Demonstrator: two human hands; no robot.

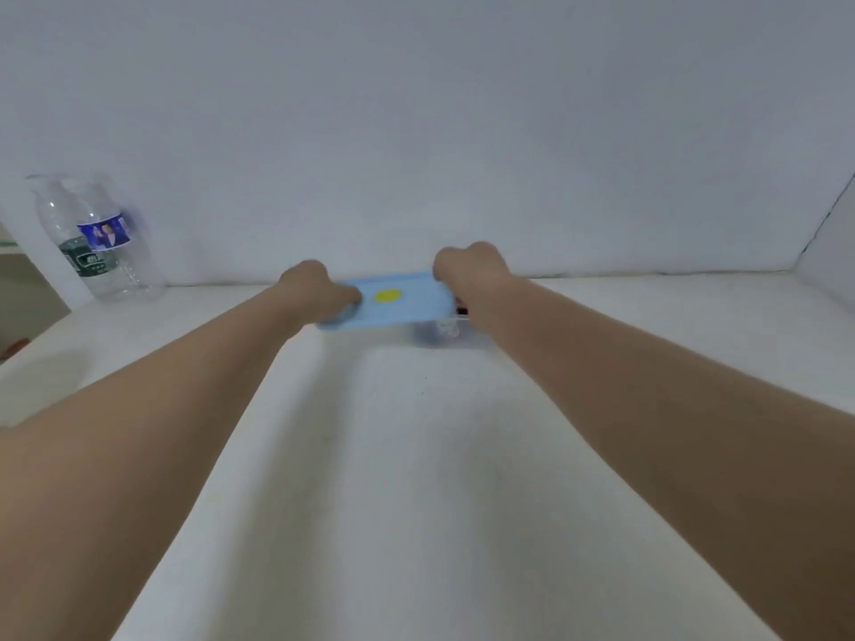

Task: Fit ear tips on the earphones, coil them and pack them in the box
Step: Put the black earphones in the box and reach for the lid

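Observation:
A light blue lid with a yellow round sticker lies on a clear plastic box at the far edge of the white table. My left hand grips the lid's left end with curled fingers. My right hand grips its right end. Both arms are stretched far forward. Something dark and reddish shows at the box's right side by my right wrist. The earphones and ear tips cannot be made out; the box contents are blurred.
Two clear plastic bottles with blue and green labels stand at the back left against the white wall. The white table runs from me to the wall. A side wall rises at the far right.

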